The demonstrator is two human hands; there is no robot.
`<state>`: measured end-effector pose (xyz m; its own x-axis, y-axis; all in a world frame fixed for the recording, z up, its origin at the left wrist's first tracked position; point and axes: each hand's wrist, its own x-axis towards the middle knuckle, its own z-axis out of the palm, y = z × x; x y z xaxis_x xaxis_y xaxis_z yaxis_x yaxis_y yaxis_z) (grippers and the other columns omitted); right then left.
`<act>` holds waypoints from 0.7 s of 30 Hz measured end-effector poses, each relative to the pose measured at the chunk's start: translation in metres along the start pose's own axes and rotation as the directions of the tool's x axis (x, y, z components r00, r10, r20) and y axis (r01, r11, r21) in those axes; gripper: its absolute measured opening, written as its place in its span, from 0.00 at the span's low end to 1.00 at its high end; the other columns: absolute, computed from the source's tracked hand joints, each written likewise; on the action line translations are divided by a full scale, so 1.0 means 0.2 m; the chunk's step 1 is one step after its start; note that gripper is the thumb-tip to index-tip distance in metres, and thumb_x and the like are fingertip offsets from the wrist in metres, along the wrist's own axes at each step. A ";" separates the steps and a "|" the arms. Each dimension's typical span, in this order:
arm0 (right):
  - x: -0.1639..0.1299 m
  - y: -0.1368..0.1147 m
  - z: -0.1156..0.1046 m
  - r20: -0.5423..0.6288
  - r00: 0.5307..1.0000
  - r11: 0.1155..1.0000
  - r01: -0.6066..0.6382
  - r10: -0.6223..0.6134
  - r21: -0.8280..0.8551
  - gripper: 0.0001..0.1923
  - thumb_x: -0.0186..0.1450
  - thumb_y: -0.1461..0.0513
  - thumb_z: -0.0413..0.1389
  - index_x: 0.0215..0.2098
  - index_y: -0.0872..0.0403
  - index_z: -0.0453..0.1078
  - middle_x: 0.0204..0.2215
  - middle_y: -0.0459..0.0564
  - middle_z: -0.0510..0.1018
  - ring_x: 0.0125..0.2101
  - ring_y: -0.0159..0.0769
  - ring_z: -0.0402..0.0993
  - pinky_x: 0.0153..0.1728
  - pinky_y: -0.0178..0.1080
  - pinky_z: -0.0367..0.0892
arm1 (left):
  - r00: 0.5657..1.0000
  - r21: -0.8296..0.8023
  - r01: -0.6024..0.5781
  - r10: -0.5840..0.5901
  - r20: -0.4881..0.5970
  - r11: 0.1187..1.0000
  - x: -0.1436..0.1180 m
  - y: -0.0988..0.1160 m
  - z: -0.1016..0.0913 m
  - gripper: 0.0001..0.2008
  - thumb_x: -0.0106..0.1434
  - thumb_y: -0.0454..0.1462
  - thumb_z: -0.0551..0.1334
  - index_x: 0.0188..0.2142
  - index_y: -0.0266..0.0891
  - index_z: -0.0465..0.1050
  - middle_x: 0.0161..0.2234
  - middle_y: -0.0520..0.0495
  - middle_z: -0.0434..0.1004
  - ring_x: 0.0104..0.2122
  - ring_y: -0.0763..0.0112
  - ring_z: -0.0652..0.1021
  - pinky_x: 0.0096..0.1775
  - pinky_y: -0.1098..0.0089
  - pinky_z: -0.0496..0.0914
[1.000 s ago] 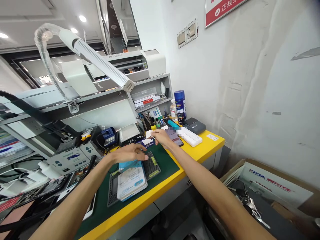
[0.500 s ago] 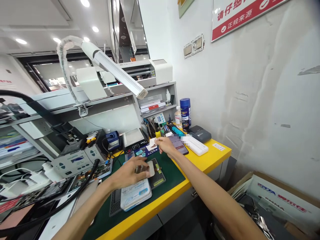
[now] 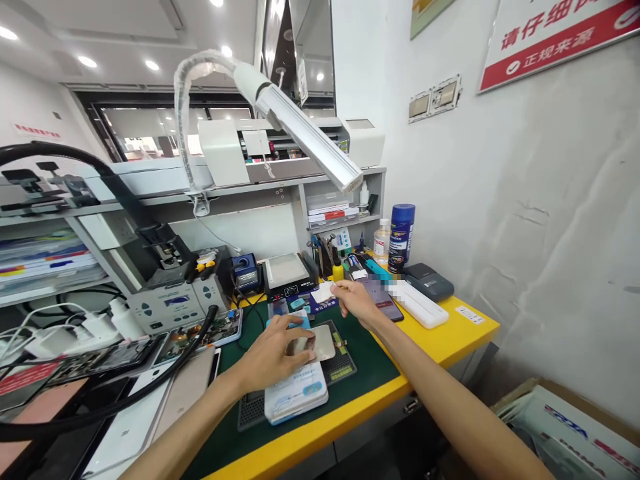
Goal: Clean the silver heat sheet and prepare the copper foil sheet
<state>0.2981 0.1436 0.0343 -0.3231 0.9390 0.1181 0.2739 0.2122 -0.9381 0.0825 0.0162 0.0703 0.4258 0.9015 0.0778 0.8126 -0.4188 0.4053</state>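
Presently: left hand (image 3: 273, 353) pinches a small grey plate (image 3: 320, 343) over the near green table (image 3: 373, 363) mat; right hand (image 3: 357, 303), farther and to the right, pinches a white slip (image 3: 323, 292) pointing left.

2 bare forearms in view, entering from the bottom edge, both long and lean, uncovered from elbow to wrist with no sleeve edge visible anywhere along them. Left hand (image 3: 274, 355) bare as well: no glove, ring, watch or strap at the wrist, 4 fingers and a thumb visible, nails short and plain. Right hand (image 3: 356, 303) likewise ungloved and unadorned, wrist free of any band, knuckles and thumb showing, with no marking or tape anywhere.
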 end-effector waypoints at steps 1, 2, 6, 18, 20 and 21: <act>-0.02 -0.01 0.00 0.006 1.000 0.999 0.021 -0.021 -0.026 0.13 0.72 0.56 0.56 0.48 0.57 0.70 0.40 0.50 0.77 0.33 0.34 0.76 0.33 0.39 0.75 | 1.000 -0.010 -0.007 0.007 -0.004 1.000 -0.01 -0.01 -0.01 0.17 0.69 0.50 0.56 0.51 0.50 0.75 0.60 0.42 0.66 0.58 0.48 0.68 0.54 0.49 0.66; -0.04 -0.02 0.00 0.014 0.999 0.997 0.047 -0.046 -0.054 0.13 0.73 0.55 0.55 0.47 0.57 0.70 0.38 0.49 0.77 0.31 0.33 0.76 0.31 0.38 0.74 | 1.000 -0.019 -0.012 0.012 -0.007 1.000 -0.03 -0.02 -0.03 0.16 0.69 0.49 0.55 0.51 0.50 0.75 0.60 0.43 0.67 0.58 0.50 0.68 0.53 0.52 0.68; -0.23 -0.09 0.00 0.091 0.977 0.959 0.206 -0.191 -0.193 0.17 0.76 0.53 0.48 0.44 0.57 0.70 0.27 0.44 0.75 0.20 0.28 0.68 0.24 0.34 0.67 | 1.000 -0.030 -0.002 0.002 -0.010 1.000 -0.14 -0.09 -0.10 0.15 0.69 0.47 0.56 0.50 0.49 0.75 0.59 0.44 0.67 0.56 0.52 0.70 0.48 0.56 0.72; -0.53 -0.21 0.08 0.667 0.695 0.358 0.715 -0.270 -0.600 0.22 0.67 0.71 0.47 0.58 0.56 0.66 0.37 0.53 0.83 0.28 0.41 0.78 0.26 0.38 0.56 | 1.000 -0.085 0.012 -0.015 -0.026 0.996 -0.26 -0.22 -0.07 0.16 0.69 0.46 0.56 0.55 0.52 0.72 0.62 0.48 0.66 0.61 0.54 0.64 0.56 0.53 0.68; -0.51 -0.24 0.11 0.707 0.666 0.264 0.745 -0.240 -0.612 0.23 0.65 0.71 0.49 0.58 0.56 0.65 0.38 0.52 0.83 0.27 0.41 0.78 0.24 0.39 0.56 | 0.999 -0.085 0.000 -0.004 -0.042 0.996 -0.27 -0.23 -0.07 0.16 0.69 0.45 0.56 0.55 0.51 0.73 0.62 0.47 0.67 0.61 0.54 0.64 0.56 0.53 0.68; -0.50 -0.25 0.13 0.723 0.650 0.241 0.759 -0.233 -0.604 0.24 0.63 0.71 0.50 0.58 0.57 0.65 0.38 0.52 0.83 0.27 0.41 0.78 0.24 0.39 0.56 | 0.999 -0.084 -0.006 0.002 -0.049 0.996 -0.27 -0.23 -0.07 0.16 0.69 0.44 0.56 0.55 0.50 0.73 0.61 0.47 0.67 0.60 0.54 0.64 0.56 0.53 0.67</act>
<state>0.2922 0.0322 0.0611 -0.9292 0.3647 0.0599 0.3681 0.9278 0.0602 0.0160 -0.0116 0.0598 0.4074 0.9049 0.1232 0.7736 -0.4136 0.4800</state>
